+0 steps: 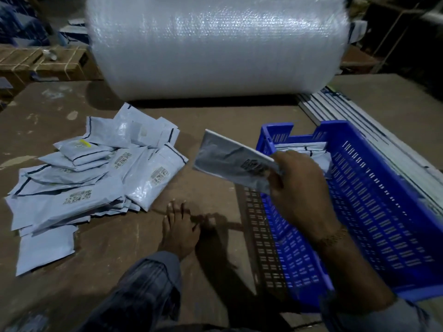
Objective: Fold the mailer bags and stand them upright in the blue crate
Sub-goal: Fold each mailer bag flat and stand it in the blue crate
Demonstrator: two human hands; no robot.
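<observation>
Nearest to us, just left of the blue crate [359,200], our bare foot [178,231] rests on the brown work surface [215,121]. Our left hand is nowhere in the picture, so we can say nothing of its fingers.

Above the crate's left wall, our right hand [299,190] grips a folded mailer bag [230,161] by its right end, thumb under and fingers curled over the top. The bag juts out to the left of the crate, tilted, and is not yet inside. We judge it to be light, thin plastic film: soft, a little slick, and inclined to spring open at the fold. Taking it across the folded thickness near one end, as we do here, should keep the layers pinched together; a loose hold on a single layer would likely let it unfold or slide.

At the crate's far end, a few pale bags [309,148] already lean against the wall, so the next one wants their support to stay upright.

Well to the left of the crate lies a loose pile of mailer bags [91,178], some flat and some folded over, overlapping one another.

Beyond the crate, farthest back, a big roll of bubble wrap [215,46] lies on its side.
</observation>
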